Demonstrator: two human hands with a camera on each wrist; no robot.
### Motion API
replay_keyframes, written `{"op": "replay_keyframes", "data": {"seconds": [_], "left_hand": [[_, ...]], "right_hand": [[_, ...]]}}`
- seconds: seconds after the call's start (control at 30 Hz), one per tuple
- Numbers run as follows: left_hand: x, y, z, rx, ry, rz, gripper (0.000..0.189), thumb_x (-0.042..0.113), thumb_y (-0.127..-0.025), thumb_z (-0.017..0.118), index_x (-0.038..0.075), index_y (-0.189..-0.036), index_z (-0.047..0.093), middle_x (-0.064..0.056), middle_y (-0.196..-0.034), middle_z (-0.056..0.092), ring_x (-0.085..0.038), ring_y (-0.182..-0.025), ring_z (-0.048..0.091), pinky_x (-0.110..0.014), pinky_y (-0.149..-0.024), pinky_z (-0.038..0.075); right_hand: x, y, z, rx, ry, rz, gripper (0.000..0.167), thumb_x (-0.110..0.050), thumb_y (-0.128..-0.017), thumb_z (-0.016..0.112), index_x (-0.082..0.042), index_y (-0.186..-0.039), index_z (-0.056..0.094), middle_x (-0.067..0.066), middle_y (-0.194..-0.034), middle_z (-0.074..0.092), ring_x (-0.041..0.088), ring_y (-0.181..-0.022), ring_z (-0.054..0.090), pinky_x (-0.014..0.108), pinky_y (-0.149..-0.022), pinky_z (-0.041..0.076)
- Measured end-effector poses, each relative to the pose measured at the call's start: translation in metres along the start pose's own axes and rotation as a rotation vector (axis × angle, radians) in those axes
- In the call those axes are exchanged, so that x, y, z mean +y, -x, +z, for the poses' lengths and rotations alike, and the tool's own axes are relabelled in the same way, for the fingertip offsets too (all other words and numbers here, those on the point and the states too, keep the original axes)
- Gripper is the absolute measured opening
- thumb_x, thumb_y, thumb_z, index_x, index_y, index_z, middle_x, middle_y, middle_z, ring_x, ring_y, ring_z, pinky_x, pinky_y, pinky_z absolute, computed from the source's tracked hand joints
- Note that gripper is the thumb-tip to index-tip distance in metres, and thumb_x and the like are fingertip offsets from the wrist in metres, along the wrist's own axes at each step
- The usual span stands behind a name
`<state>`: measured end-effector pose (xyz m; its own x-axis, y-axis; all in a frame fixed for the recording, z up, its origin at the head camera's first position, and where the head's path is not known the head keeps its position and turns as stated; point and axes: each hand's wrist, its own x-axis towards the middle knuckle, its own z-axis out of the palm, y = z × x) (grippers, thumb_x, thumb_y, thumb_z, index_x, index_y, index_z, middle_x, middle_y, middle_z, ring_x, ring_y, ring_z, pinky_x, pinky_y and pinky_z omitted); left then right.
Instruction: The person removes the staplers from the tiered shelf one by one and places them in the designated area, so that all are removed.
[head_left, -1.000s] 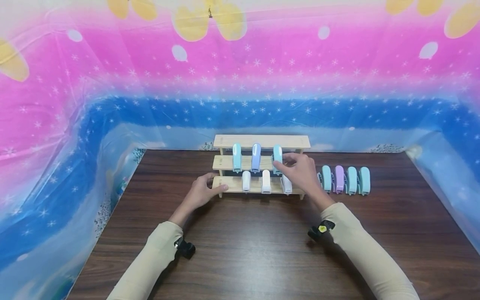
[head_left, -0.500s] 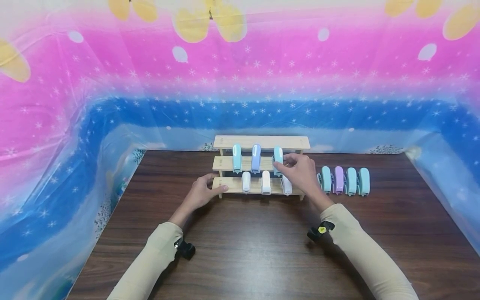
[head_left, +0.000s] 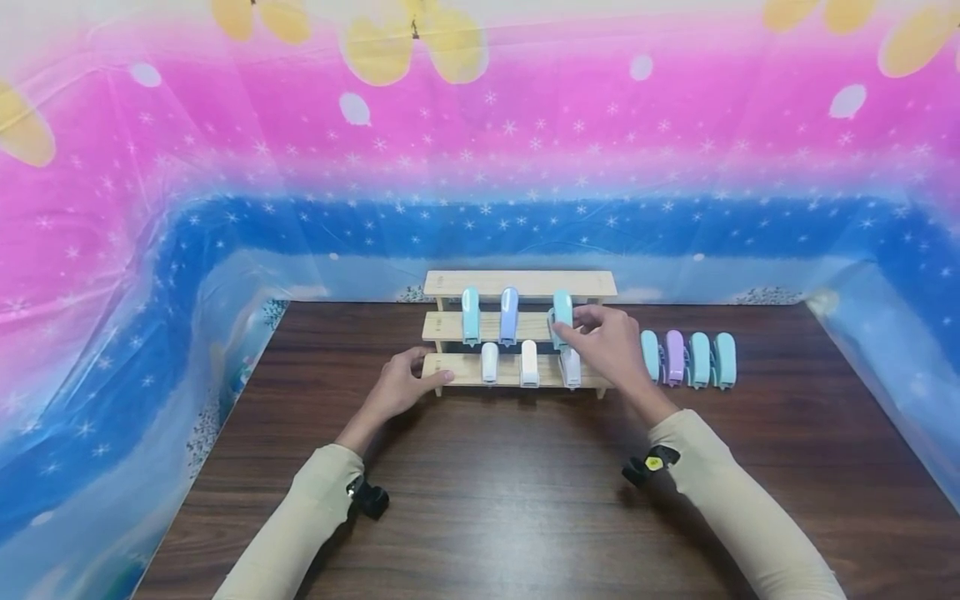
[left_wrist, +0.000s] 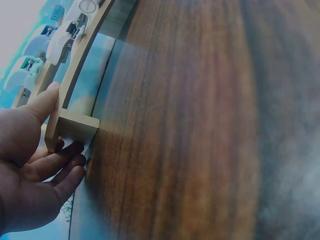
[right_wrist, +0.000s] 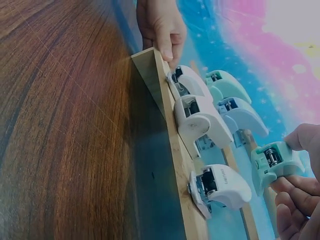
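A three-step wooden display rack (head_left: 457, 369) stands at the back of the table. My left hand (head_left: 400, 385) grips the left end of its lowest step, the thumb on top and fingers below the board in the left wrist view. At the right of the middle step, my right hand (head_left: 611, 342) pinches a mint green stapler (right_wrist: 275, 159) between thumb and fingers. Left of it on that step are a mint stapler (head_left: 470, 317) and a blue-violet stapler (head_left: 509, 317). The lowest step bears white staplers (head_left: 528, 364), the rightmost (right_wrist: 227, 187) just below my right hand.
Right of the rack, several staplers stand in a row on the dark wooden table (head_left: 480, 500), mint ones (head_left: 724, 360) and a purple one (head_left: 674, 358). The top step (head_left: 520, 283) rises behind. A patterned cloth (head_left: 480, 167) hangs around the table's back and sides.
My right hand has shifted slightly right along the middle step with the mint stapler, which now stands a little turned. My left hand keeps its grip on the rack.
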<state>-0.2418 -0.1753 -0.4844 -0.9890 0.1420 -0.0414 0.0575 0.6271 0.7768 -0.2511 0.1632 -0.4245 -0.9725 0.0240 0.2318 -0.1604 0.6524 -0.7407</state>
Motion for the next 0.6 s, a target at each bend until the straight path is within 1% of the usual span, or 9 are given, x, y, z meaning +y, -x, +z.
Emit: {"op": "replay_keyframes", "data": {"seconds": [0.17,0.43,0.6], "left_hand": [[0.000,0.000,0.000,-0.003,-0.003,0.004,0.067,0.044,-0.093,0.075,0.000,-0.140,0.057,-0.020,-0.131,0.066,-0.033,-0.117,0.064,-0.049,-0.095,0.052],[0.002,0.000,0.000,-0.004,0.001,0.002,0.065,0.043,-0.093,0.075,0.000,-0.138,0.058,-0.019,-0.129,0.067,-0.032,-0.116,0.064,-0.049,-0.094,0.052],[0.002,0.001,-0.001,-0.004,-0.001,-0.004,0.066,0.043,-0.093,0.076,0.000,-0.140,0.057,-0.019,-0.131,0.066,-0.032,-0.117,0.064,-0.048,-0.095,0.052]], "right_hand": [[0.001,0.002,-0.006,0.006,-0.014,-0.010,0.050,-0.050,-0.088,0.077,-0.009,-0.116,0.075,0.008,-0.098,0.075,0.023,-0.088,0.066,0.037,-0.071,0.051],[0.009,0.004,-0.016,0.055,-0.008,-0.030,0.049,-0.049,-0.087,0.079,-0.008,-0.114,0.076,0.007,-0.096,0.076,0.022,-0.086,0.066,0.034,-0.067,0.049],[0.015,0.005,-0.023,0.075,-0.002,-0.044,0.048,-0.048,-0.087,0.079,-0.008,-0.113,0.076,0.008,-0.094,0.076,0.023,-0.084,0.067,0.036,-0.067,0.049]]}}
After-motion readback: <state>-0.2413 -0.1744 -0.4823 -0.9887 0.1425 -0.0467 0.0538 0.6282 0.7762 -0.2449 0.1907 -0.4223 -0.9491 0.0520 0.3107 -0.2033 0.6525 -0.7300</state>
